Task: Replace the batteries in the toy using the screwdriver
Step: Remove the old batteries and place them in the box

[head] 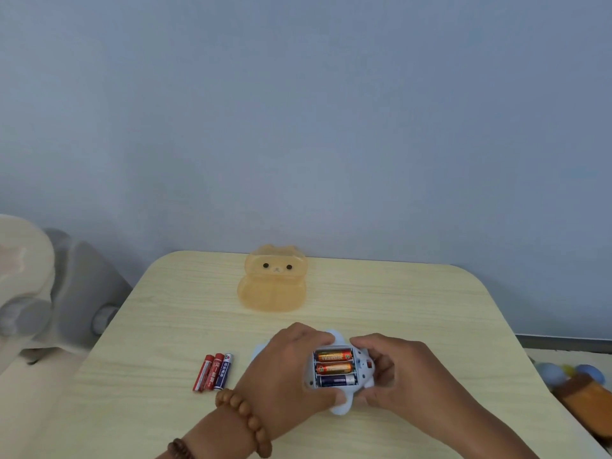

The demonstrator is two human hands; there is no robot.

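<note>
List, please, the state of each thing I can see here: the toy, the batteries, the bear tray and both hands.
Toy: held over the table, battery compartment open, uncovered.
Batteries in the toy: three, seated in their slots.
Loose batteries: three, lying side by side on the table.
Bear tray: apparently empty.
Left hand: gripping the toy.
Right hand: gripping the toy.

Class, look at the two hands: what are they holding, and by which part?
Both hold the light blue toy, battery bay up: left hand grips its left side, right hand its right end.
</note>
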